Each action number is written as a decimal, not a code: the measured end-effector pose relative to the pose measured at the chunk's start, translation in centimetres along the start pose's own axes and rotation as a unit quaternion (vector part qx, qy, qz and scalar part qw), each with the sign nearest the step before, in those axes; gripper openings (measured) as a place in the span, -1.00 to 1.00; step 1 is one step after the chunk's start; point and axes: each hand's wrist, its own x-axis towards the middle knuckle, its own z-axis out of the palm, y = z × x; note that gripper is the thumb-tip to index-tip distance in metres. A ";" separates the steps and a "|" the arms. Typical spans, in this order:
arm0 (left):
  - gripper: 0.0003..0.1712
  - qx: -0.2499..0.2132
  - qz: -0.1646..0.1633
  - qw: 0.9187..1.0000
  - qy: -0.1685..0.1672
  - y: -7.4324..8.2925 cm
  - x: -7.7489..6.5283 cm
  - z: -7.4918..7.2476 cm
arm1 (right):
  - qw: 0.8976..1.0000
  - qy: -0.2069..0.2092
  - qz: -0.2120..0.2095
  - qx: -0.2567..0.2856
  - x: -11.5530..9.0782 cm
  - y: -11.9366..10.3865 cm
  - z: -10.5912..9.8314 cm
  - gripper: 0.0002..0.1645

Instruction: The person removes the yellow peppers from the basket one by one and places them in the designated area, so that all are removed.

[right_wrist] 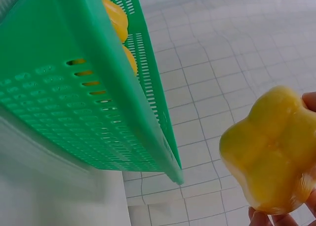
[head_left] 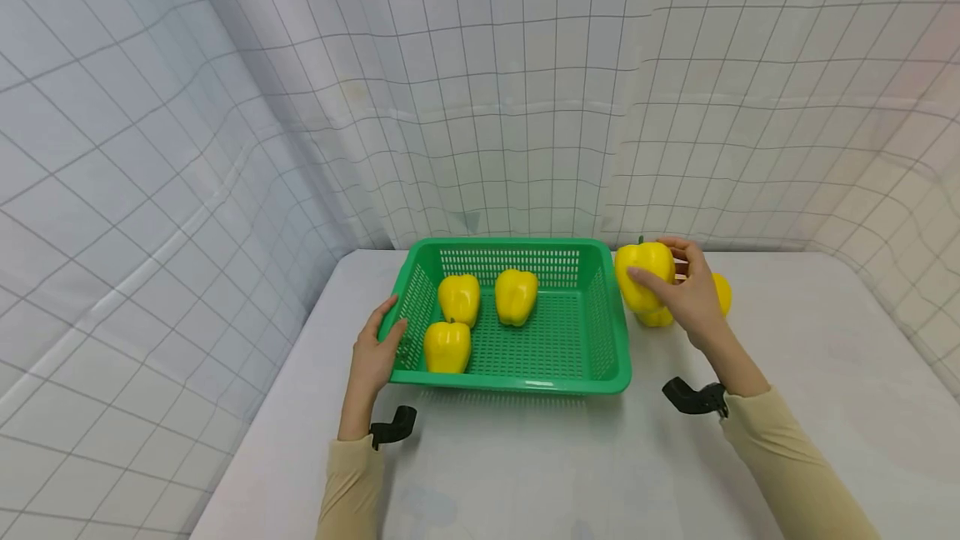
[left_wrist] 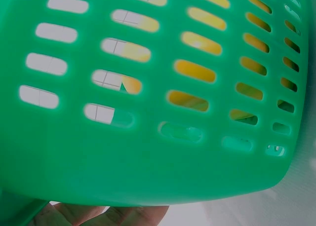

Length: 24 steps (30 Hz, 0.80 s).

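Note:
Between the thumb and fingers of my right hand is a yellow bell pepper with a green stem, held just right of the green plastic basket. The right wrist view shows the lobed underside of this pepper. Behind and below that hand, more yellow pepper shows, partly hidden. My left hand grips the basket's left rim, thumb on the inner side. Inside the basket sit three yellow peppers: one at back left, one at front left, one near the middle.
The basket stands on a white table, near its back edge. A white curtain with a grid pattern hangs behind and to both sides. Black wrist mounts sit on both forearms, beside the beige sleeves.

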 end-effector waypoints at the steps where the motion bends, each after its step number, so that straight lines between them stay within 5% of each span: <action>1: -0.43 0.001 0.000 1.000 0.001 0.0 0.0 0.0 | 1.000 0.002 0.002 -0.003 0.0 0.1 -0.2 -0.18; 24: -0.43 0.000 -0.002 1.000 0.002 0.0 0.1 0.1 | 0.998 0.066 0.015 -0.014 -0.5 1.9 -3.6 -0.21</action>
